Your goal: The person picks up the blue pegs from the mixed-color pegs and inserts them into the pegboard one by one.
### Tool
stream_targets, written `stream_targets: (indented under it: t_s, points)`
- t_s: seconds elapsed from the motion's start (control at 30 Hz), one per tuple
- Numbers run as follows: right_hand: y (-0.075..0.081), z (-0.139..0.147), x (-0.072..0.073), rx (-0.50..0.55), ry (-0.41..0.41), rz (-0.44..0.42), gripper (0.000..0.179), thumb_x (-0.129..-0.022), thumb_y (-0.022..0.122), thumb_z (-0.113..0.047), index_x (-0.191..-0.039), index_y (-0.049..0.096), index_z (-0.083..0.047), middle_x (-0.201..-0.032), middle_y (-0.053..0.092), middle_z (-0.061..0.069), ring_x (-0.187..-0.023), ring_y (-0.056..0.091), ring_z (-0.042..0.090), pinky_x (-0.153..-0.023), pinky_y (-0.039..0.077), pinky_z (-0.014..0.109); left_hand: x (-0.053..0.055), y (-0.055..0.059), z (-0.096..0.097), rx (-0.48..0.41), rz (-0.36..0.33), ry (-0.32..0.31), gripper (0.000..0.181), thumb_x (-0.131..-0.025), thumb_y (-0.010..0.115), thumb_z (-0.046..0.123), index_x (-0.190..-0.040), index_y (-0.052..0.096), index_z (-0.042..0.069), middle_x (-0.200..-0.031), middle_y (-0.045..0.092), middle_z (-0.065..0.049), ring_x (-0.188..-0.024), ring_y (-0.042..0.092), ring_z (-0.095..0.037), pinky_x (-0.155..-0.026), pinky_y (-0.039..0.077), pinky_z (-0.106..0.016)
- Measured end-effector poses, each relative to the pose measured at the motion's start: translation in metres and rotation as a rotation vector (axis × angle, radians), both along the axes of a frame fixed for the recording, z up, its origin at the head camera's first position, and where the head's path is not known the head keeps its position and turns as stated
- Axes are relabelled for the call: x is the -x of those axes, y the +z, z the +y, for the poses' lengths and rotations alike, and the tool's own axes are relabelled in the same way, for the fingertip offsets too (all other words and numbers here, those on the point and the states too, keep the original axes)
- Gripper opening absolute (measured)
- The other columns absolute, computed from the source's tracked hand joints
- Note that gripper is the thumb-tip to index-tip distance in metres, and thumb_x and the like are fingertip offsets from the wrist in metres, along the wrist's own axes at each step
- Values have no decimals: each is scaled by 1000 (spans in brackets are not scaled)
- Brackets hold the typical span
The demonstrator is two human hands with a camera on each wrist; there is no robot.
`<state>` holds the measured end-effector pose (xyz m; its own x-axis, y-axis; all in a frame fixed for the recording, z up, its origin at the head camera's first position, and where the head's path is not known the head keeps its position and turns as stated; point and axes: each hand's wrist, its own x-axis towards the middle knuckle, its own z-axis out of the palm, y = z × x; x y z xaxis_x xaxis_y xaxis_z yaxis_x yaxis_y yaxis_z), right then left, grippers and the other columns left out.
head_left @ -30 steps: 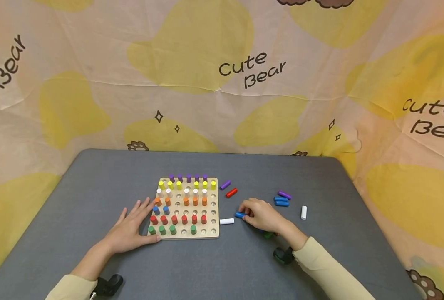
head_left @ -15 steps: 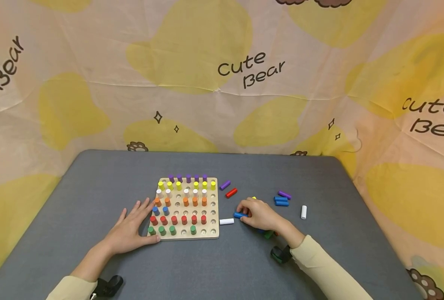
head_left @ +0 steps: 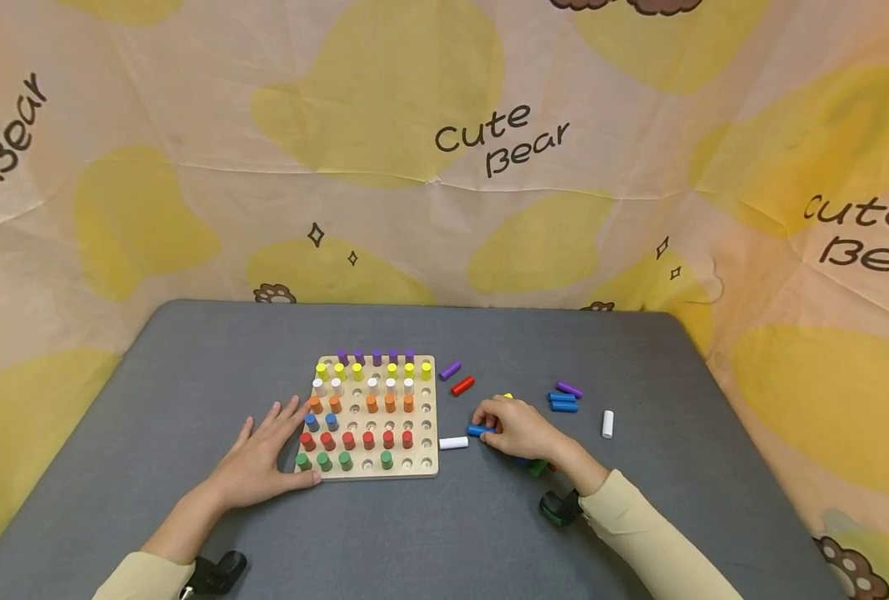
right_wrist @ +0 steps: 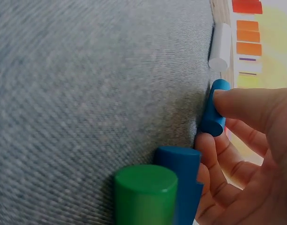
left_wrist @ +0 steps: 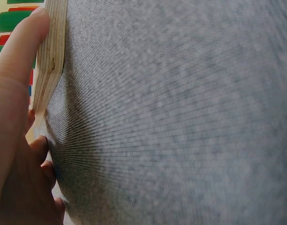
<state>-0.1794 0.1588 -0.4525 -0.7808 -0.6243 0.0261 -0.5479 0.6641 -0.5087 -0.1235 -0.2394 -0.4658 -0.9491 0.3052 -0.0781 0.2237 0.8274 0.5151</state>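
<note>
My left hand (head_left: 260,462) rests with spread fingers against the left side of a wooden pegboard (head_left: 417,416). Its thumb (left_wrist: 33,28) presses on the near left corner, beside the green pegs. The board carries rows of purple, yellow, white, orange, blue, red and green pegs, with some bare holes. Right of the board, my right hand (head_left: 522,432) pinches a blue peg (right_wrist: 213,123) lying low over the table, thumb on top and fingertips by its near end. A white peg (head_left: 454,443) lies between that peg and the board. Under the right hand are a green peg (right_wrist: 146,197) and more blue ones, partly hidden.
Beyond the right hand lie a purple peg (head_left: 450,371) and a red peg (head_left: 462,386). A yellow peg (head_left: 508,396) peeks out behind the knuckles. Farther right are two blue pegs (head_left: 562,407), another purple peg (head_left: 570,389) and a white peg (head_left: 607,425) on the grey table (head_left: 639,367).
The right hand has shifted slightly left with the blue peg, uncovering the yellow peg behind it. My left hand keeps its place on the board.
</note>
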Motion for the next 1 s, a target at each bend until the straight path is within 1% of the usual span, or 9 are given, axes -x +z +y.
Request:
stream_targets:
  t_s: [0.3, 0.53, 0.63, 0.77, 0.83, 1.0]
  points:
    - [3, 0, 2, 22, 7, 36, 13, -81, 68, -11, -93, 64, -13, -77, 53, -1, -67, 47, 9, -57, 38, 19, -1, 1, 0, 7, -1, 5, 104, -66, 68, 65, -148, 23, 17, -152, 18, -17, -139, 11, -42, -105, 2, -65]
    - [10, -1, 5, 68, -15, 34, 13, -82, 68, -10, -94, 64, -13, -82, 55, -1, -72, 51, 12, -61, 42, 20, -1, 1, 0, 7, -2, 3, 104, -67, 68, 64, -148, 23, 16, -152, 18, -17, -139, 10, -41, -104, 1, -65]
    - [12, -3, 7, 85, -32, 26, 14, -82, 68, -11, -95, 63, -14, -83, 55, -2, -72, 52, 13, -62, 43, 20, -1, 1, 0, 4, -3, 1, 104, -67, 68, 64, -147, 24, 16, -152, 18, -17, -139, 10, -41, -104, 1, -65]
    - [13, -7, 9, 102, -61, 3, 15, -82, 68, -11, -95, 63, -15, -86, 58, -5, -75, 53, 10, -65, 46, 21, 0, 0, 0, 6, -2, 2, 104, -67, 68, 64, -147, 24, 15, -152, 18, -17, -139, 10, -41, -104, 1, -65]
    - [14, -10, 10, 104, -77, -8, 15, -82, 68, -11, -95, 62, -16, -88, 60, -6, -76, 54, 8, -67, 47, 22, 0, 0, 0, 8, -2, 3, 104, -67, 68, 64, -147, 24, 15, -152, 18, -17, -139, 10, -41, -104, 1, -65]
    - [16, -17, 11, 108, -92, -23, 15, -83, 66, -11, -97, 63, -15, -90, 63, -5, -78, 56, 8, -71, 50, 28, 0, -1, -1, 9, -3, 4, 104, -67, 68, 65, -147, 24, 16, -152, 18, -16, -139, 10, -41, -104, 1, -65]
